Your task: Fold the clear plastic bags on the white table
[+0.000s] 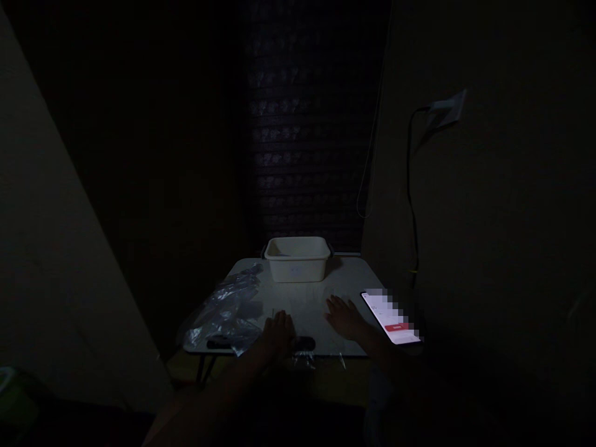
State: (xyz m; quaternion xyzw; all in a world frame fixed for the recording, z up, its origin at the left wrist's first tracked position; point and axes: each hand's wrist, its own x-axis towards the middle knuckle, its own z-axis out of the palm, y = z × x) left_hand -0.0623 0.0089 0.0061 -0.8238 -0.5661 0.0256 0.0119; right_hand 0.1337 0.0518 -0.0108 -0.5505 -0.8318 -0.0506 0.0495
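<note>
Low over the small table (305, 310), my left hand (279, 330) has its fingers curled down and drawn together. What they hold, if anything, is too dark to tell. My right hand (343, 316) lies flat, palm down, with its fingers spread. Between and below the hands, faint glints show thin clear plastic (303, 360) at the table's front edge. A heap of crumpled clear plastic bags (228, 304) lies to the left of my left hand. Beyond both hands stands a white plastic tub (298, 270); its contents are mostly hidden.
A lit phone (388, 320) lies at the table's right edge, beside my right forearm. Dark oval slots (218, 342) mark the front edge. A black cord (410, 186) hangs from a wall outlet (449, 110). A dark blind (307, 136) covers the back. The room is very dim.
</note>
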